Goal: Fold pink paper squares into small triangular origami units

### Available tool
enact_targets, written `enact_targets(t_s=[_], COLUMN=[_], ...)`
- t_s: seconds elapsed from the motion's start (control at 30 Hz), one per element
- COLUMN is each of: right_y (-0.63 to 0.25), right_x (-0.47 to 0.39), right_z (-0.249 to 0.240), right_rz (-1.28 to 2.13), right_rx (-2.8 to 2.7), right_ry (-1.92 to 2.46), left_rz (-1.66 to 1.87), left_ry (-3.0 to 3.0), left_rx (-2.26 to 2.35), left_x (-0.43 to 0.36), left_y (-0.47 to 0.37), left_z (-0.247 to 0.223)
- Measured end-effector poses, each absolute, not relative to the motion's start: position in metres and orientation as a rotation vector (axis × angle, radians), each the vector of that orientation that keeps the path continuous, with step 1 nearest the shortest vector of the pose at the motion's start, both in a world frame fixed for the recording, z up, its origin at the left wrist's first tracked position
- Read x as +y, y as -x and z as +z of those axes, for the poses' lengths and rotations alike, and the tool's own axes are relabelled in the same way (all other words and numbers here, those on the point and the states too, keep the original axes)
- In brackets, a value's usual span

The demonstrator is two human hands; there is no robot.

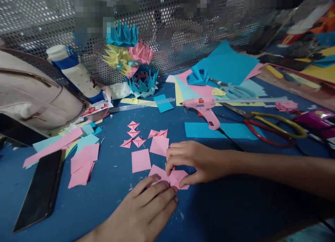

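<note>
Near the front middle of the blue table, my right hand point(192, 161) pinches a partly folded pink paper point(177, 178) between thumb and fingers. Palm down, my left hand point(148, 209) rests at the lower left of that paper, its fingertips on the paper's edge and over another pink sheet point(157, 173). A loose pink square point(140, 160) lies flat beyond my left hand, with a second pink square point(159, 145) to its right. Several small folded pink pieces point(133, 133) sit farther back.
A pink glue gun point(202, 104), red-and-yellow scissors point(272, 125) and blue paper point(225, 64) are behind my right hand. A phone point(39, 189) and paper strips point(54, 144) lie left. Paper flowers point(142, 80), a bottle point(78, 76) and a bag point(34, 88) stand at the back.
</note>
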State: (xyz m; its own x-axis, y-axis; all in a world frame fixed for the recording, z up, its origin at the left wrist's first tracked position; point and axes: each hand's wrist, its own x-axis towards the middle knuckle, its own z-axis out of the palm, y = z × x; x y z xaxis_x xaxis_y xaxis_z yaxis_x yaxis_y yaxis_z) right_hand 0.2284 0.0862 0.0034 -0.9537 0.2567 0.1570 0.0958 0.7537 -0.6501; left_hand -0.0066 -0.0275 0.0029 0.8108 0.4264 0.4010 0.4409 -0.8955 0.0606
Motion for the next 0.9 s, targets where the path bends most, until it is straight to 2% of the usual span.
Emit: enact_targets(t_s=[0.37,0.7,0.9], right_y=[-0.232,-0.223,-0.204], right_x=[0.086,0.075,0.061], right_z=[0.001,0.006,0.015], right_rz=[1.084,0.501,0.328], right_rx=[-2.610,-2.604,-2.758], right_ry=[0.279,0.109,-0.097], left_rz=[-0.656,-0.958,-0.738], left_ry=[2.990,2.863,2.756], left_rx=[-0.677,-0.425,-0.200], left_x=[-0.027,-0.039,-0.054], left_y=[0.009,0.021,0.026], left_z=[0.006,0.011,0.010])
